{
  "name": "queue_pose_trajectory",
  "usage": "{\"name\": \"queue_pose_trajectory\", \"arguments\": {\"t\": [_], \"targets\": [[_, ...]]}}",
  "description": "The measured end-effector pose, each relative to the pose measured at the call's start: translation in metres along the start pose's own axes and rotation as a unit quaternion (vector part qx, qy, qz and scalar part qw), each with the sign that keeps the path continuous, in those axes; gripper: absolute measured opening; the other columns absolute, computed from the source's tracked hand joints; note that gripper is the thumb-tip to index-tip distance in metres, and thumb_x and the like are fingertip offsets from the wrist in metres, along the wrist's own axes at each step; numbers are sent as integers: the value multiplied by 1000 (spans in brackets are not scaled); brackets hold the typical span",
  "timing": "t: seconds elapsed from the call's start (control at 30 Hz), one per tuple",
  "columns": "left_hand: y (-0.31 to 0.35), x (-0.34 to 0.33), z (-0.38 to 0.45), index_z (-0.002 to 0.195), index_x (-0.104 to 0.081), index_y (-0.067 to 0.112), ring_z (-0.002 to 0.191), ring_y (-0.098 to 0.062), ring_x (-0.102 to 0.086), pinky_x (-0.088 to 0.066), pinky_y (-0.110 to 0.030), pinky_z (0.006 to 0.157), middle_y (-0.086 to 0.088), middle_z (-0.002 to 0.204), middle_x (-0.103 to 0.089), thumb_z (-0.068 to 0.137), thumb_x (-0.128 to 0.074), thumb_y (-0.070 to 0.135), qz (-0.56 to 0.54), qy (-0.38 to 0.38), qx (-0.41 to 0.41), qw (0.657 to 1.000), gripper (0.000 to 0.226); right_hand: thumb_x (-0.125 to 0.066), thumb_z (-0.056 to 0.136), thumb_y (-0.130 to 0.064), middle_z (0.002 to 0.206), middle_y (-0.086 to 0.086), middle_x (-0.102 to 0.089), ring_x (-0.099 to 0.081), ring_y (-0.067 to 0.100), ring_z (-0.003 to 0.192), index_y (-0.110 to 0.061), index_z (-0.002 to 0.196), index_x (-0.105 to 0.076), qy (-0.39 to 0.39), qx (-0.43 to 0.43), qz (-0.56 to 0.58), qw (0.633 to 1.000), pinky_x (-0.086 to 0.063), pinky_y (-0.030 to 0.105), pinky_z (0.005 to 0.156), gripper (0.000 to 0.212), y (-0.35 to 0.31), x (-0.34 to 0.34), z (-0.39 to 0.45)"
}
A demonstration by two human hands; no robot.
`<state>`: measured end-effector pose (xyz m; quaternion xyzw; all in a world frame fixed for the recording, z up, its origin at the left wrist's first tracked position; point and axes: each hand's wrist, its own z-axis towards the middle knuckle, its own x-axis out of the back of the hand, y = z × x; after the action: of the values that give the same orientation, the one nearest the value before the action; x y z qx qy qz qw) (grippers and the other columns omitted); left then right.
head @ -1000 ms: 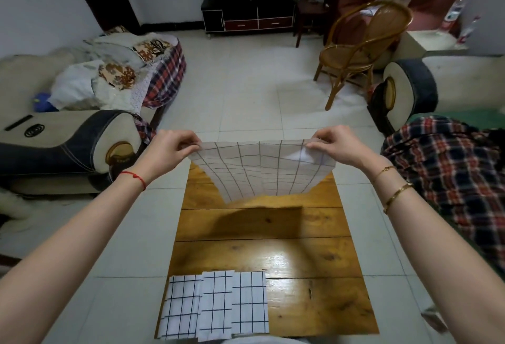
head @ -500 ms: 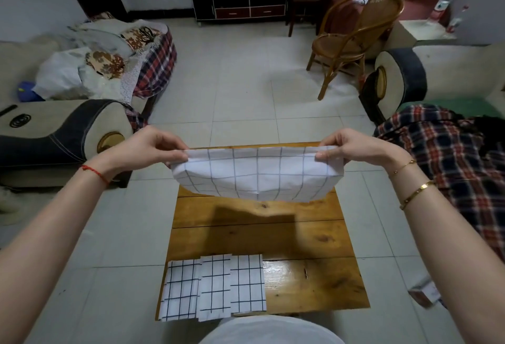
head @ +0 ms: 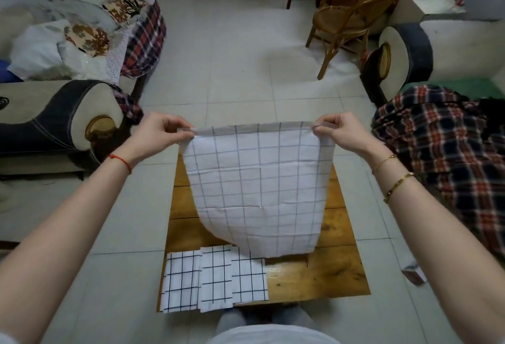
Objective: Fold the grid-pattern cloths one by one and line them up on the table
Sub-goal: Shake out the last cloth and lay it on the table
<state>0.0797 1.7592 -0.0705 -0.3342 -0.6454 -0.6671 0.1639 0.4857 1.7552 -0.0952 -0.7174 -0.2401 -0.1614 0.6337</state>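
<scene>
A white grid-pattern cloth (head: pixel 258 190) hangs open in the air above the wooden table (head: pixel 325 278). My left hand (head: pixel 158 133) pinches its top left corner and my right hand (head: pixel 341 132) pinches its top right corner. The cloth's lower edge reaches down near the table's front part. Three folded grid cloths (head: pixel 213 279) lie side by side in a row at the table's near left corner, slightly overlapping; the hanging cloth covers the top of the rightmost one.
A sofa arm (head: pixel 62 114) stands left of the table, a plaid blanket (head: pixel 448 152) on seating to the right. A rattan chair (head: pixel 358 13) is beyond on the tiled floor. The table's near right part shows bare wood.
The cloth, held bunched and level before, now hangs down full length toward me. My hands stayed on its top corners, and the view tipped downward.
</scene>
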Motion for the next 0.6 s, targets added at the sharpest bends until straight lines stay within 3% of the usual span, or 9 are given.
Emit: {"name": "queue_pose_trajectory", "arguments": {"t": [0.13,0.23,0.3,0.43,0.6], "targets": [[-29,-25,33,96,-74,9,90,-18,-65,-52,-25,82,-6,92,-72,83,-72,7,15,46,4,999,13,-62,89,-4,101,11,-70,-62,13,100,-1,97,-70,77,-21,8,997,-43,1,78,12,28,-28,41],[-56,-41,63,99,-74,8,94,-18,-67,-54,-33,89,-6,95,-73,84,-71,8,18,58,18,998,16,-60,88,-7,93,2,-70,-66,16,100,-13,90,-70,104,-28,-21,994,-48,20,83,12,53,-47,74],[-76,-54,82,99,-74,10,92,-16,-67,-53,-30,87,-4,94,-73,83,-71,7,27,65,25,997,17,-59,88,-8,89,1,-70,-67,17,96,-12,89,-71,116,-26,-54,991,-45,21,78,13,69,-58,93],[-113,-84,111,97,-73,19,87,-11,-64,-48,-6,76,2,90,-70,81,-71,5,21,78,46,996,21,-59,89,-9,84,-1,-69,-64,14,86,-9,88,-71,126,-22,-98,987,-42,18,72,12,99,-79,121],[-150,-110,129,100,-74,11,93,-14,-65,-51,-20,85,-1,98,-72,80,-69,2,22,93,55,994,22,-54,87,-2,87,-2,-68,-58,10,85,-8,94,-71,136,-23,-104,985,-37,6,68,19,124,-100,146]]}}
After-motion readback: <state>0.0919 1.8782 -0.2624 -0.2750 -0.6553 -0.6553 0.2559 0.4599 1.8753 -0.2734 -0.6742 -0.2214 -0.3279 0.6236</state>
